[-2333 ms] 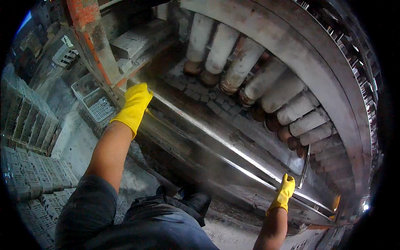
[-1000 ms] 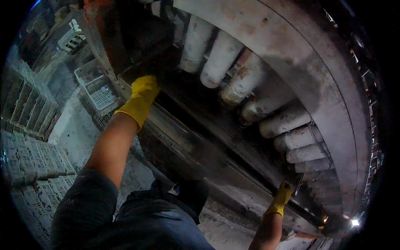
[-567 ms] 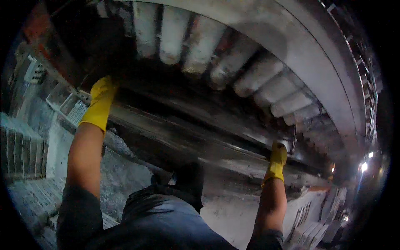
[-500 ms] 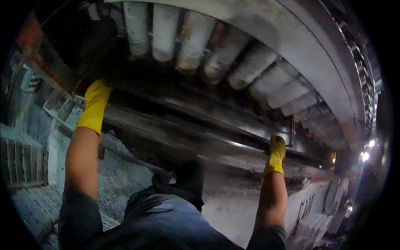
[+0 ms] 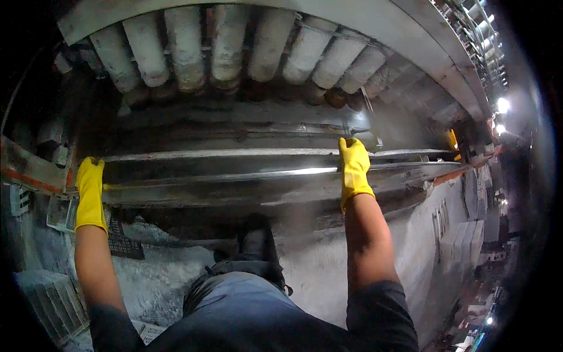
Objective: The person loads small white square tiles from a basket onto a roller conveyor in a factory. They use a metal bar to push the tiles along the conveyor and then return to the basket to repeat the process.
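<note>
Both my hands wear yellow rubber gloves and reach forward over the near side of a roller machine. My left hand [image 5: 90, 190] is closed at the left end of a long, pale-edged bar [image 5: 223, 154] that runs crosswise in front of me. Farther right along the same bar, my right hand [image 5: 355, 173] has its fingers curled over it. The gloves hide the undersides of both grips. Beyond the bar lies a dark, wet-looking surface [image 5: 234, 111] with a bright reflection near its right end. A second shiny rail [image 5: 234, 176] runs nearer to me.
A row of thick, pale, worn rollers [image 5: 229, 47] stands beyond the dark surface, under a curved grey beam [image 5: 375, 17]. A yellow part [image 5: 453, 141] sits at the right end. Pale ribbed crates [image 5: 50, 305] are at lower left. Lamps [image 5: 502, 105] shine at the right.
My view has turned, so the bars now run nearly level across it. In the picture, my left hand is lower and farther left, my right hand higher and farther left. Both stay closed.
</note>
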Demonstrator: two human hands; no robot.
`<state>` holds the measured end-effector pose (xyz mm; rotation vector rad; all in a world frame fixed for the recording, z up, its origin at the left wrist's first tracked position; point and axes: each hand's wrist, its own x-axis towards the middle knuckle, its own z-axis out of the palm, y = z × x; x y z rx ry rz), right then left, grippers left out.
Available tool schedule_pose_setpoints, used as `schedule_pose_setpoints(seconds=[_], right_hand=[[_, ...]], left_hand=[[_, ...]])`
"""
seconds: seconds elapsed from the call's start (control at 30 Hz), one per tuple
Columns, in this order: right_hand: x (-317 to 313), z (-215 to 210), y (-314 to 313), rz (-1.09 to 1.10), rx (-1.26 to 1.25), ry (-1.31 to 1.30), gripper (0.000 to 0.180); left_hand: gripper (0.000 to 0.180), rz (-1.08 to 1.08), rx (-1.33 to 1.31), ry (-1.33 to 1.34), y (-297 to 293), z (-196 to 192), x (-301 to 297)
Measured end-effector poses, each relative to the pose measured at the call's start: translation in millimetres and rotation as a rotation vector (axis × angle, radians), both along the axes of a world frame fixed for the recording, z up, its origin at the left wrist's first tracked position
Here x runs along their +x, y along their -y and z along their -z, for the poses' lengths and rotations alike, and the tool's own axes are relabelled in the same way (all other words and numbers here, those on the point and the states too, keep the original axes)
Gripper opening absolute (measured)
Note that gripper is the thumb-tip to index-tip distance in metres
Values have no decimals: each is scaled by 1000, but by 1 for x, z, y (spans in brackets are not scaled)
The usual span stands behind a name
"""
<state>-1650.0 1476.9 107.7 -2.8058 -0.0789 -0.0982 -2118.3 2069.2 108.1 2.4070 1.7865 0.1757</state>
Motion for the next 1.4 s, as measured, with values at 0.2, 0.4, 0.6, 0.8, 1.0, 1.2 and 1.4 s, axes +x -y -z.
schedule_pose_setpoints(seconds=[0.2,0.4,0.6,0.8,1.0,1.2,1.4], right_hand=[[0,6,5,-42,46,29,51],[6,18,13,-85,45,68,50],[-2,3,4,-80,29,38,49],[0,4,2,-42,38,6,47],[9,17,10,-42,63,33,46],[14,22,13,-97,47,93,46],[14,22,13,-95,48,81,46]], left_hand=[[50,38,66,-18,-2,6,-5],[56,-19,97,-71,12,6,-2],[57,-36,57,-37,3,4,-4],[53,-47,77,-57,9,3,0],[52,-27,137,-30,4,14,-1],[49,-54,98,-51,9,4,2],[47,-54,118,-40,14,2,2]])
